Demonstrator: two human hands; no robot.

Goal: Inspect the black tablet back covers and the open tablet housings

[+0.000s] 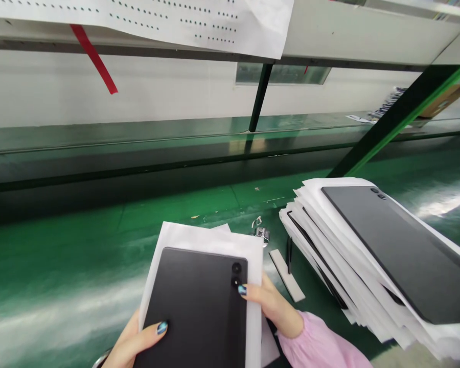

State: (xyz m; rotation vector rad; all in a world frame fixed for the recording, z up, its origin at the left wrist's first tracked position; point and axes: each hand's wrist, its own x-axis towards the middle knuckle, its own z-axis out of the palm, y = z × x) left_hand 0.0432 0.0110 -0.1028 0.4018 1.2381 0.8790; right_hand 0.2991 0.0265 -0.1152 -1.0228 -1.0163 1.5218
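Observation:
Between my two hands is a dark grey tablet back panel with two camera rings at its upper right corner. A white paper sheet lies under it and sticks out around its edges. My left hand grips the lower left side, its thumb on the panel's face. My right hand holds the right edge, thumb just below the camera rings and the other fingers hidden behind the paper. Beneath my right hand, part of another sheet and something dark show at the bottom.
On the right stands a tall stack of white sheets interleaved with dark panels, a grey panel on top. A pale flat strip and a small metal object lie on the green table. A green post slants behind the stack.

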